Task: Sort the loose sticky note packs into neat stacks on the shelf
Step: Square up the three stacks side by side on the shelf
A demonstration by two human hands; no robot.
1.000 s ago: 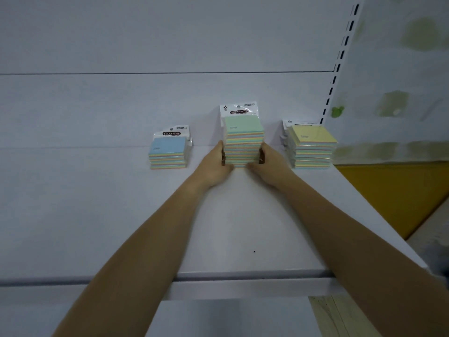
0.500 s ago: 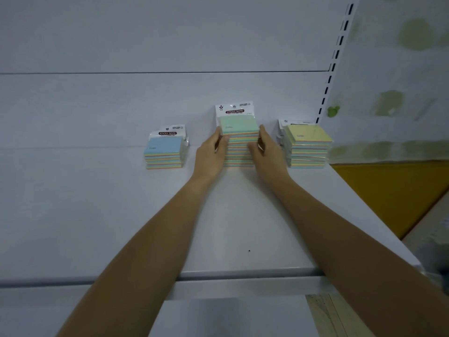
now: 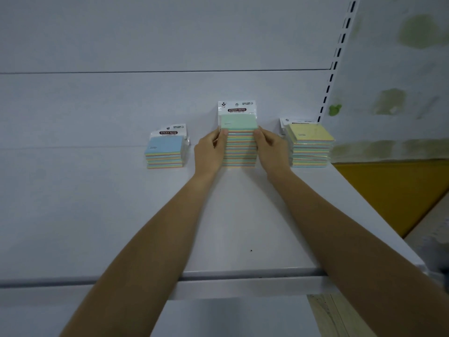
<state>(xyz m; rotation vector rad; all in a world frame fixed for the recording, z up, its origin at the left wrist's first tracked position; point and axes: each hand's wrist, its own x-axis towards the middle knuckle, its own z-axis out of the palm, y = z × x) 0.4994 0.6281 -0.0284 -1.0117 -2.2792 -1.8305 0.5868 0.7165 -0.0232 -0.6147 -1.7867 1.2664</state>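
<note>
The left hand point(image 3: 211, 152) and right hand point(image 3: 272, 150) clamp opposite sides of the middle stack point(image 3: 239, 144), standing at the back of the shelf point(image 3: 97, 215) between the blue-topped stack point(image 3: 165, 150) and yellow-topped stack point(image 3: 309, 144).

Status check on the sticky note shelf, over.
Left hand and right hand clamp middle stack, green pack on top. Blue-topped stack left, yellow-topped stack right, both apart. Nothing blocking.

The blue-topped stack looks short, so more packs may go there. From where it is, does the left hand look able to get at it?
Probably yes. The left hand grips the middle stack, and only bare shelf separates it from the blue-topped stack. It must let go first.
</note>
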